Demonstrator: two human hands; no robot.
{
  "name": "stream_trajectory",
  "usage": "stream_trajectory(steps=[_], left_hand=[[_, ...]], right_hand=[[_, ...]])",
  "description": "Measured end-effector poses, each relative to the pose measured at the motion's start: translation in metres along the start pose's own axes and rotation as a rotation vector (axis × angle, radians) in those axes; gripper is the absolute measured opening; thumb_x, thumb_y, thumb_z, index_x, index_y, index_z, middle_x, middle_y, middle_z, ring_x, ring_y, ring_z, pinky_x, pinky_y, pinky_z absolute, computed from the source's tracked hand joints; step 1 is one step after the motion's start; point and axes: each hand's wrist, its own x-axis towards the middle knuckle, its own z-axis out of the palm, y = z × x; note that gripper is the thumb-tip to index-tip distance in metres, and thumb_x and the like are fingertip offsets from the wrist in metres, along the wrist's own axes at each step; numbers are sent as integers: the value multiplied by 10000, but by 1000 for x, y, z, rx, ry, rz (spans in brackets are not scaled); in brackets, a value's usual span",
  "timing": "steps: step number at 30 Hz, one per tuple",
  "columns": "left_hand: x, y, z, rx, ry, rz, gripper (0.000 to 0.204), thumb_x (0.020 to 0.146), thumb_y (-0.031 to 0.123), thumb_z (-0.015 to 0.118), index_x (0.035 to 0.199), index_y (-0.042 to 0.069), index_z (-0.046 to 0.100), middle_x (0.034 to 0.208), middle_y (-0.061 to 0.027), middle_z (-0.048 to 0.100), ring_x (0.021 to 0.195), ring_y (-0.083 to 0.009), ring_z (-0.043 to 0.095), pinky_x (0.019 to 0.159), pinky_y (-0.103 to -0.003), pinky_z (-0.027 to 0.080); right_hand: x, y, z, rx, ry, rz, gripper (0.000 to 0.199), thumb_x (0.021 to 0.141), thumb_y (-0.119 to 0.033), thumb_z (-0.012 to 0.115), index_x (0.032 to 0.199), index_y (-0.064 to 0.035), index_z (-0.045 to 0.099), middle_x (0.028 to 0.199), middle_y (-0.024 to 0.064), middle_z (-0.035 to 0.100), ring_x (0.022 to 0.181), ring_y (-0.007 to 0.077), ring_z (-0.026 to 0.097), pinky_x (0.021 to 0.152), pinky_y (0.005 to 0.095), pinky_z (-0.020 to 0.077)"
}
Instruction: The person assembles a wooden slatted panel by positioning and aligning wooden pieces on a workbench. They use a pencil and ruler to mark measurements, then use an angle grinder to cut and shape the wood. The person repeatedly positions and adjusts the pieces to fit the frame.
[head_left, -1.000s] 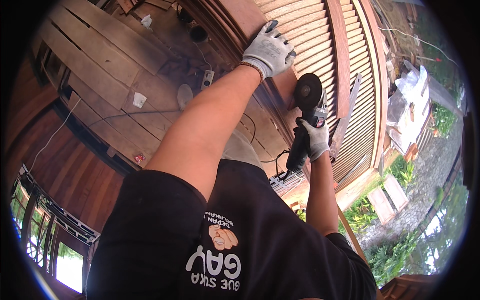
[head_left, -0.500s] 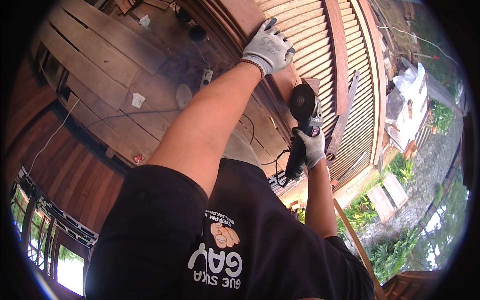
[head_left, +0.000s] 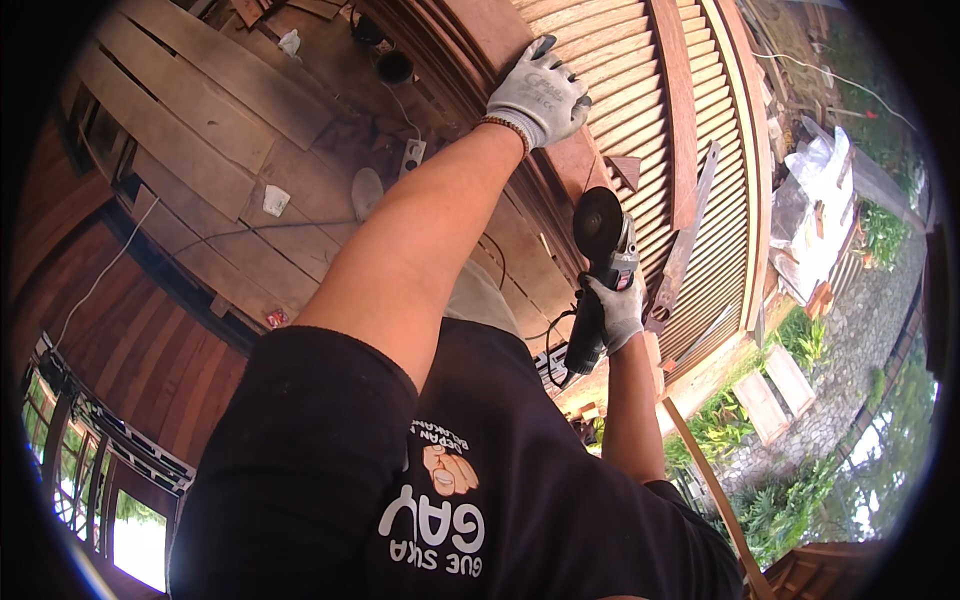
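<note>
My right hand (head_left: 620, 312), in a pale glove, is wrapped round the body of an angle grinder (head_left: 589, 325). Its dark round disc (head_left: 598, 222) points away from me, beside the near end of a reddish wooden rail (head_left: 590, 170). I cannot tell whether the disc is spinning. Farther up, my left hand (head_left: 540, 97), in a grey-white glove with dark fingertips, grips that rail, fingers bent over it. The rail borders a louvered wooden panel (head_left: 625, 75) with many slats. A small wedge-shaped wood piece (head_left: 625, 170) lies on the slats near the disc.
A handsaw (head_left: 690, 235) lies across the slats, next to a wooden crossbar (head_left: 675, 120). Boards (head_left: 205, 130) cover the floor at left, with a cable and a white socket block (head_left: 413, 155). Clear plastic sheeting (head_left: 815, 210) and a stone path (head_left: 860, 330) are at right.
My right hand has drawn the grinder back toward me and slightly left, off the rail's end. More of the wedge-shaped wood piece shows. My left hand stays in place.
</note>
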Motion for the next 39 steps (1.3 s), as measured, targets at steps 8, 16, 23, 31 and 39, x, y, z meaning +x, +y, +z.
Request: stream_trajectory(steps=[8, 16, 23, 31, 39], left_hand=[[1, 2, -13, -2, -93, -7, 393, 998, 418, 471, 1118, 142, 723, 1164, -85, 714, 1309, -263, 536, 1239, -469, 235], [2, 1, -5, -22, -76, 26, 389, 1003, 402, 468, 1125, 128, 716, 1164, -101, 709, 1267, -265, 565, 1247, -466, 218], [3, 1, -16, -54, -72, 32, 395, 994, 410, 483, 1083, 122, 738, 1147, -112, 713, 1263, -298, 560, 1240, -467, 218], [11, -35, -66, -27, -469, 295, 870, 795, 425, 781, 1532, 152, 407, 1582, -141, 384, 1523, -376, 239, 1273, -520, 125], [67, -67, -121, 485, -649, 501, 806, 731, 304, 869, 1435, 132, 517, 1454, -125, 511, 1398, -312, 440, 1202, -437, 311]], right_hand=[[35, -28, 3, 76, -5, -1, 284, 807, 45, 784, 1045, 3, 634, 826, 139, 709, 604, 265, 706, 538, 364, 585], [49, -39, 5, 34, -4, 54, 297, 809, 8, 799, 1056, -8, 633, 843, 131, 707, 611, 270, 706, 518, 378, 572], [20, -8, -4, -13, 12, -43, 357, 782, 5, 836, 1067, -12, 620, 847, 111, 702, 617, 235, 700, 543, 364, 592], [-55, 71, -65, 486, 189, -20, 383, 789, 42, 820, 1098, -13, 601, 840, 137, 710, 599, 246, 702, 512, 368, 580], [-99, 154, -103, 481, 482, 41, 355, 750, -65, 876, 1000, -11, 630, 756, 104, 684, 561, 215, 685, 460, 340, 538]])
